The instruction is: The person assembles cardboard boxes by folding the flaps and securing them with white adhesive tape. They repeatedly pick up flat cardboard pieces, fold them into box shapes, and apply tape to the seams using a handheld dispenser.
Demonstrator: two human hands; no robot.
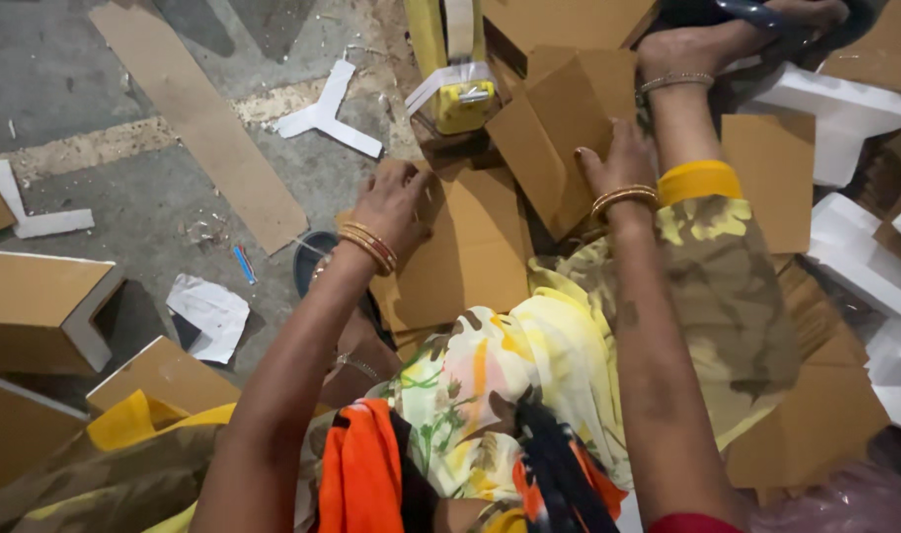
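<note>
Two hands press cardboard — left hand (393, 202) curled on a flat sheet (470, 247), right hand (618, 158) spread on a folded piece (554, 128).

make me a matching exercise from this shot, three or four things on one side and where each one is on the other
Things:
1. left hand
2. right hand
3. tape dispenser
4. crumpled paper

Places:
a. on the floor, lower left, beside a cardboard corner piece
b. flat on the folded cardboard piece at centre right
c. at the top, above the cardboard stack
d. on the edge of the flat cardboard sheet at centre

Pairs: 1-d, 2-b, 3-c, 4-a
</note>
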